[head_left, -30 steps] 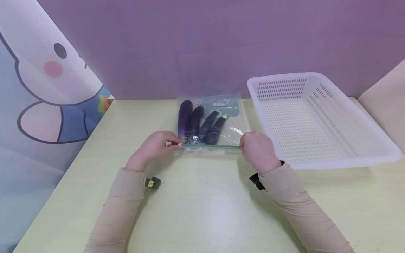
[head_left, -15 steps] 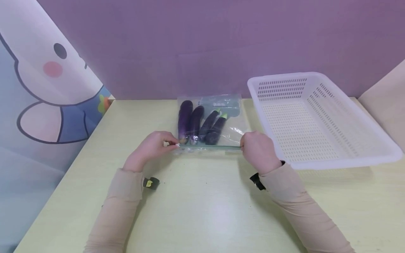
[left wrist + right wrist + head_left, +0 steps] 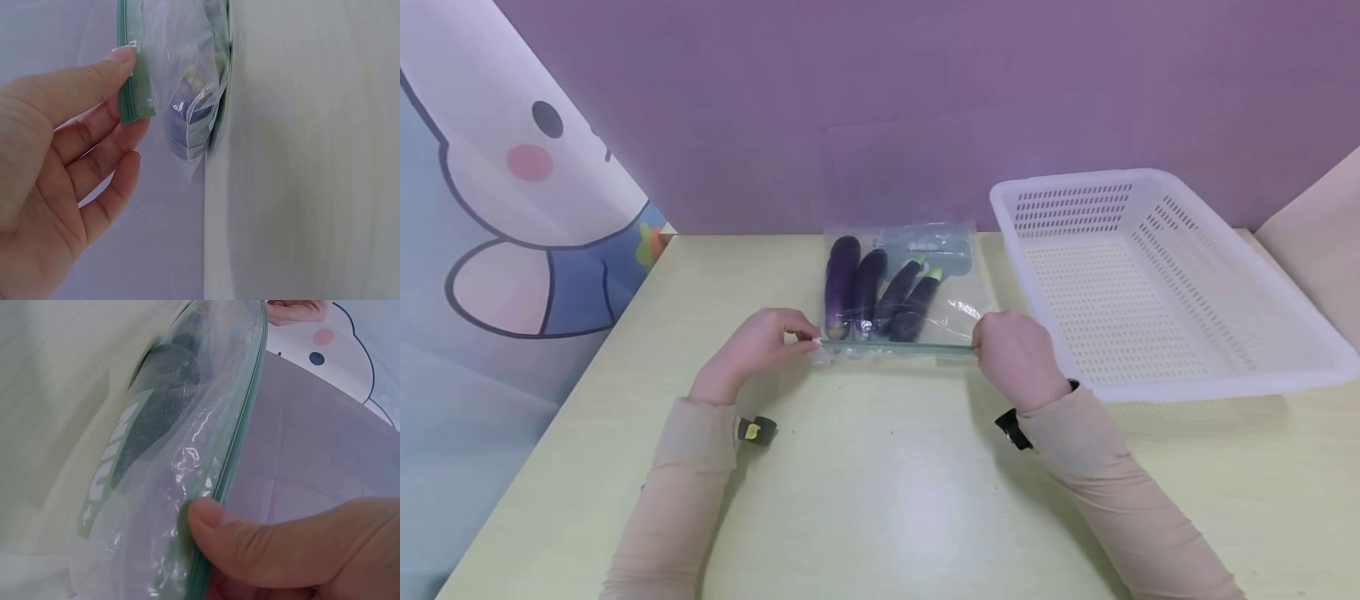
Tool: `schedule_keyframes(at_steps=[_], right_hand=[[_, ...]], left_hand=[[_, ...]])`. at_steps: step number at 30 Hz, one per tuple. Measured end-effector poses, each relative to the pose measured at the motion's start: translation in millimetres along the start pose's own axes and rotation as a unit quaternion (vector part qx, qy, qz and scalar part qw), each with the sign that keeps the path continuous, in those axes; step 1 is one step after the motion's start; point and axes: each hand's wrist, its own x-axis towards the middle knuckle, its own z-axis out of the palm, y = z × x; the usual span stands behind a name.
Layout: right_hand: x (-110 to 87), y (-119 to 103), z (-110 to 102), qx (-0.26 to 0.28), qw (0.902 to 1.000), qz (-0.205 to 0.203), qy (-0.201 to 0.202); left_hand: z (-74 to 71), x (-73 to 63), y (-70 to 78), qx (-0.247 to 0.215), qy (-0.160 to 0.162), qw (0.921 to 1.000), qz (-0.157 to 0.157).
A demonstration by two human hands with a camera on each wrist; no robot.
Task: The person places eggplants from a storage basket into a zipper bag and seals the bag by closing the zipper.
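Observation:
A clear plastic zip bag [image 3: 961, 293] lies on the table with several dark purple eggplants [image 3: 842, 279] inside. Its green zip strip [image 3: 898, 347] runs along the near edge, stretched between the two hands. At the strip's left end my left hand [image 3: 767, 342] pinches it between thumb and fingers; a small white piece shows at the fingertips. The left wrist view has the thumb on the green strip [image 3: 128, 103], the other fingers behind it. My right hand [image 3: 1017, 354] grips the strip's right end, its thumb [image 3: 250, 540] pressed on the bag in the right wrist view.
A white perforated plastic basket [image 3: 1037, 287] stands on the table just right of the bag and right hand. Behind the pale wooden table [image 3: 880, 483] rises a purple backdrop [image 3: 895, 108]. A cartoon-printed cloth [image 3: 505, 392] hangs at the left.
My left hand has slid slightly left along the zip strip, and the small white piece at its fingertips has moved with it. My right hand keeps its grip; the bag stays put.

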Motion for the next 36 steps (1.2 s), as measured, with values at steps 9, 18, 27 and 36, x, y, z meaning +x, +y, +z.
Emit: schedule_keyframes(at_steps=[9, 18, 27, 36], right_hand=[[-0.6, 0, -1, -0.001, 1.0000, 0.002, -0.003], [-0.8, 0, 0, 0.001, 1.0000, 0.002, -0.002], [0.2, 0, 0, -0.003, 1.0000, -0.002, -0.006], [-0.6, -1, 1, -0.006, 0.9997, 0.000, -0.022]], left_hand=[[-0.9, 0.4, -2.0, -0.009, -0.003, 0.9998, -0.016], [-1.4, -2.1, -7.9, -0.020, 0.004, 0.9997, -0.011], [-2.7, -3.0, -11.7, -0.025, 0.003, 0.9996, -0.016], [-7.8, -4.5, -8.8, -0.024, -0.011, 0.9995, -0.018]])
